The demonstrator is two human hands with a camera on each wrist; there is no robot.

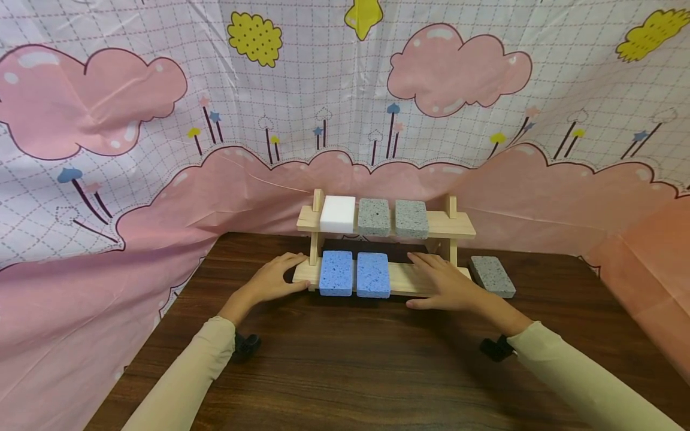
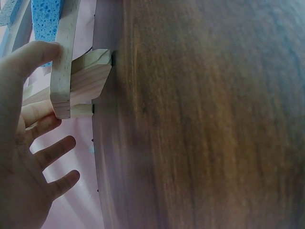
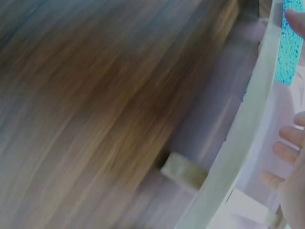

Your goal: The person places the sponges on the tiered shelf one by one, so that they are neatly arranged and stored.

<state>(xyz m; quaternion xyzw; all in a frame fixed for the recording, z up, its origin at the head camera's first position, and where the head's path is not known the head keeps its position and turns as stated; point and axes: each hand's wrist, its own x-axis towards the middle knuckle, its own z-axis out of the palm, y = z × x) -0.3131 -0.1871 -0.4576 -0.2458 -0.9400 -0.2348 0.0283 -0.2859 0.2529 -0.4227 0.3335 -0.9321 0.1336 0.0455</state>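
Observation:
A two-tier wooden rack (image 1: 404,276) stands at the back of the table. My left hand (image 1: 275,278) holds the left end of its lower shelf, thumb at the front edge. In the left wrist view, the thumb and index finger lie on either side of the shelf board (image 2: 62,90), the other fingers spread. Two blue sponges, the left one (image 1: 336,273) and the right one (image 1: 373,275), sit side by side on that shelf. My right hand (image 1: 444,284) is over the shelf's right part with fingers spread, holding nothing; the right wrist view shows its fingers (image 3: 286,151) apart.
On the upper shelf (image 1: 451,223) lie a white block (image 1: 338,214) and two grey speckled sponges, one in the middle (image 1: 374,216) and one farther right (image 1: 412,218). Another grey sponge (image 1: 493,275) lies on the dark table (image 1: 345,371) right of the rack. A patterned curtain (image 1: 302,78) hangs behind.

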